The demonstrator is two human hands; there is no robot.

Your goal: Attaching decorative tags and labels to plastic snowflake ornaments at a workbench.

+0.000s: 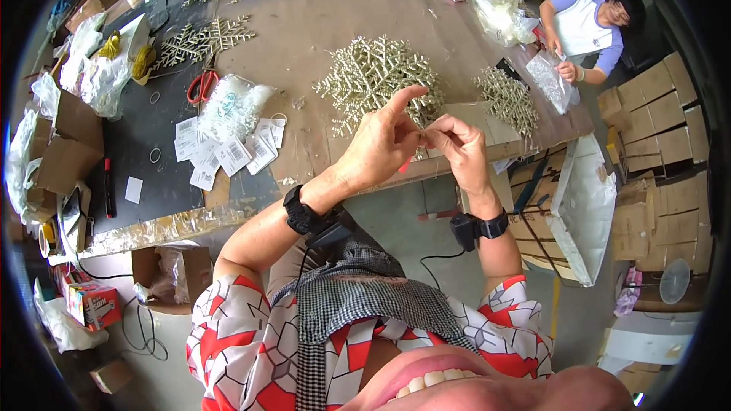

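Observation:
My left hand [382,142] and my right hand [457,144] meet fingertip to fingertip above the table's near edge, pinching something very small between them; I cannot tell what it is. My left index finger points up. Just beyond the hands lies a large gold glitter snowflake [373,76] on brown paper. A second gold snowflake [509,99] lies to the right of it. Both wrists wear black bands.
Red-handled scissors [202,85], a clear bag of small white parts [232,106] and several white barcode labels [221,154] lie to the left. More snowflakes [204,39] sit further back. A person in a white and purple shirt [582,30] handles a clear bag at the far right. Cardboard boxes [655,118] stand right.

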